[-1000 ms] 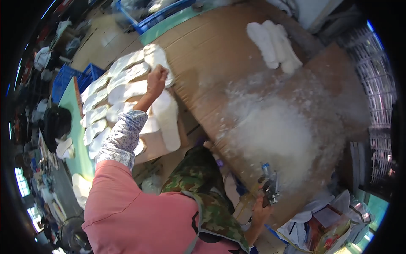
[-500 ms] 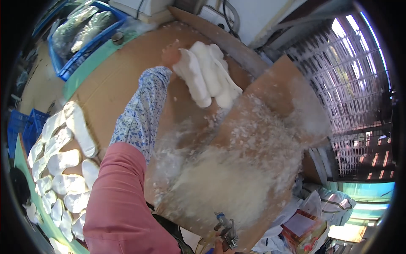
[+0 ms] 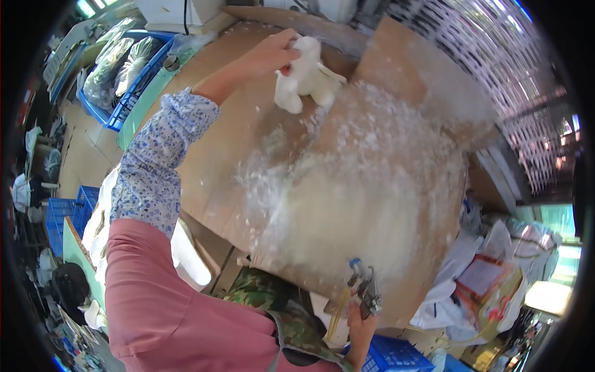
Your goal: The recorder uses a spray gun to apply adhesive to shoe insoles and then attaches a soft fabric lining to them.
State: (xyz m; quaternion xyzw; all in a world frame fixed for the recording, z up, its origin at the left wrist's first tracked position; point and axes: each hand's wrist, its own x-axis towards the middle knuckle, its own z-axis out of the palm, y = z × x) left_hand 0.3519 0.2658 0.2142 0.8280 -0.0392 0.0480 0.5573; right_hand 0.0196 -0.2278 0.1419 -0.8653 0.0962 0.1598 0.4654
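Note:
At the far side of the brown board (image 3: 217, 161), my left hand (image 3: 273, 54) is closed on the near-left part of a small pile of white insoles (image 3: 313, 77), thumb and fingers pinching one. The insole edges overlap, so how many lie there is hidden. My left arm, in a blue-flowered sleeve cover, stretches forward over the board. Near the board's front edge, my right hand (image 3: 359, 319) is wrapped round a metal spray gun (image 3: 369, 291) with a blue part on top and a yellowish hose. The gun points toward a pale, crusted patch (image 3: 347, 217) on the board.
White flakes surround the patch. A raised cardboard sheet (image 3: 396, 68) stands at the back right. Left of the board are a blue crate (image 3: 121, 118) with plastic bags and more white insoles (image 3: 189, 257), partly behind my arm. Bags and papers (image 3: 480, 276) lie at the right.
My left hand has gone from beside the insole pile to gripping an insole, bending the pile. My right hand and the spray gun show more fully. The whole view has shifted.

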